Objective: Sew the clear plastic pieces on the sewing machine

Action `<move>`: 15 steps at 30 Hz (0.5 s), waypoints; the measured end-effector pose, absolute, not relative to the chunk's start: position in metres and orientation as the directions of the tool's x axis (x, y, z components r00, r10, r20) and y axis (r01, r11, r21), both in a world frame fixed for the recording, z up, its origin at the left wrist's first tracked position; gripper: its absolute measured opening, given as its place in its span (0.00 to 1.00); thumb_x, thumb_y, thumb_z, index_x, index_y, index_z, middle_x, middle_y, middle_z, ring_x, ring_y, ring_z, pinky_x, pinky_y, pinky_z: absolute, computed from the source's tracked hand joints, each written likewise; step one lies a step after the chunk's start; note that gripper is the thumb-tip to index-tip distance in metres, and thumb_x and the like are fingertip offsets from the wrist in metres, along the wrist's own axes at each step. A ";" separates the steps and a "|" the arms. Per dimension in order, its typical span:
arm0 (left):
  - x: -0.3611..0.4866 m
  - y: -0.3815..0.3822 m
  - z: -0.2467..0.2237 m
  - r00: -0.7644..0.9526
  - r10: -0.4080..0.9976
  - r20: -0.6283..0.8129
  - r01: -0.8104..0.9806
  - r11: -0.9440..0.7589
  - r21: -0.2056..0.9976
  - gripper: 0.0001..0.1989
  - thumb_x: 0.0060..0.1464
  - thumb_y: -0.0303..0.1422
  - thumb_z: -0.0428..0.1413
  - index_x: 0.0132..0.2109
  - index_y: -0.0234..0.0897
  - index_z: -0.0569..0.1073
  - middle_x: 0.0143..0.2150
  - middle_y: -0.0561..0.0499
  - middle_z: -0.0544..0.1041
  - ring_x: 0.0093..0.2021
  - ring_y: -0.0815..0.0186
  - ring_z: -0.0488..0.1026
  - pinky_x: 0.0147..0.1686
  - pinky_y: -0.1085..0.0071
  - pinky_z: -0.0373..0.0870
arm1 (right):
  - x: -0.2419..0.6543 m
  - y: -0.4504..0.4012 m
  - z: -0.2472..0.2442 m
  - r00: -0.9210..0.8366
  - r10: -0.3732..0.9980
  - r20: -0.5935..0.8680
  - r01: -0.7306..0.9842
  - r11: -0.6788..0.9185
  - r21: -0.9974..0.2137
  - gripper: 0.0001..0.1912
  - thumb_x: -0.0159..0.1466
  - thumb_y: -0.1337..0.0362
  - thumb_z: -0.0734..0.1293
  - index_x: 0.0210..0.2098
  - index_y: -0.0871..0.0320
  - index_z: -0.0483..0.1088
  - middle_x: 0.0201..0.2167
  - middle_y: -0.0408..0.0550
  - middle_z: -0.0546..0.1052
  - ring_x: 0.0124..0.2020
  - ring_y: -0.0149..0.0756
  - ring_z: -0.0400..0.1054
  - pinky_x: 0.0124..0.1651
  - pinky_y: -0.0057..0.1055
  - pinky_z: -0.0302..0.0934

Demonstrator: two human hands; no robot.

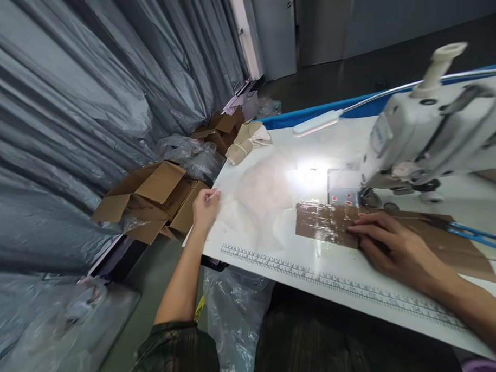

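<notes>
My left hand (206, 206) is at the left edge of the white table (283, 250), its fingers curled together; what they hold, if anything, is too small to name. On the right, my right hand (390, 243) rests with fingers spread over a brown cardboard piece (325, 224) that has shiny clear film on it. The piece lies in front of the needle area of a white sewing machine (409, 137). More brown card (464, 249) extends to the right, with blue-handled scissors (477, 235) on top. A printed ruler strip (316, 276) runs along the front edge.
A lit lamp (319, 123) hangs over the table. A tied fabric bundle (248, 141) sits at the far left corner. Open cardboard boxes (160, 183) and clear plastic bags (190, 153) stand left of the table, beside a grey curtain (86, 94). A plastic bag (234, 316) hangs below the front edge.
</notes>
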State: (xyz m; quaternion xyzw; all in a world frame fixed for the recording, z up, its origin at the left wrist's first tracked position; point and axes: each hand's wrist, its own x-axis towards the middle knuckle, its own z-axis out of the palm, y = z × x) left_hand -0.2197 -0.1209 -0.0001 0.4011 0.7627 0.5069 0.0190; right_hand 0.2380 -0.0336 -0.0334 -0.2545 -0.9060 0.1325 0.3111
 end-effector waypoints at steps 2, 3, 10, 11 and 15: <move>-0.219 -0.118 0.003 -0.702 0.605 0.376 0.535 0.099 0.839 0.14 0.43 0.41 0.65 0.33 0.38 0.71 0.32 0.53 0.75 0.34 0.66 0.72 0.37 0.72 0.70 | 0.236 -0.035 -0.031 -0.674 0.554 0.490 0.372 0.826 -0.422 0.13 0.69 0.66 0.60 0.48 0.55 0.73 0.50 0.55 0.73 0.47 0.42 0.75 0.44 0.36 0.74; -0.218 -0.115 0.004 -0.716 0.593 0.369 0.500 0.068 0.863 0.17 0.42 0.42 0.65 0.34 0.38 0.70 0.30 0.53 0.74 0.32 0.67 0.71 0.34 0.73 0.69 | 0.235 -0.036 -0.030 -0.671 0.560 0.486 0.374 0.822 -0.430 0.13 0.69 0.66 0.60 0.48 0.56 0.73 0.50 0.55 0.73 0.46 0.42 0.75 0.43 0.36 0.74; -0.196 -0.097 0.024 -0.754 0.627 0.194 0.188 -0.077 0.979 0.28 0.37 0.52 0.68 0.39 0.38 0.74 0.32 0.51 0.77 0.32 0.65 0.75 0.34 0.70 0.73 | 0.235 -0.039 -0.028 -0.685 0.549 0.479 0.368 0.828 -0.423 0.13 0.70 0.65 0.59 0.47 0.57 0.74 0.48 0.55 0.74 0.43 0.41 0.75 0.38 0.34 0.74; -0.193 -0.096 0.026 -0.758 0.627 0.181 0.174 -0.073 0.982 0.27 0.38 0.53 0.67 0.38 0.37 0.74 0.31 0.50 0.77 0.32 0.64 0.75 0.33 0.69 0.73 | 0.237 -0.039 -0.030 -0.690 0.541 0.480 0.362 0.833 -0.418 0.13 0.70 0.64 0.59 0.48 0.56 0.74 0.49 0.55 0.74 0.43 0.42 0.75 0.39 0.35 0.74; -0.192 -0.095 0.026 -0.772 0.623 0.127 0.169 0.008 0.986 0.23 0.40 0.51 0.67 0.32 0.35 0.76 0.27 0.50 0.76 0.29 0.66 0.73 0.28 0.73 0.69 | 0.244 -0.036 -0.038 -0.697 0.539 0.473 0.370 0.835 -0.406 0.14 0.69 0.59 0.60 0.49 0.53 0.73 0.51 0.54 0.73 0.46 0.47 0.75 0.40 0.40 0.75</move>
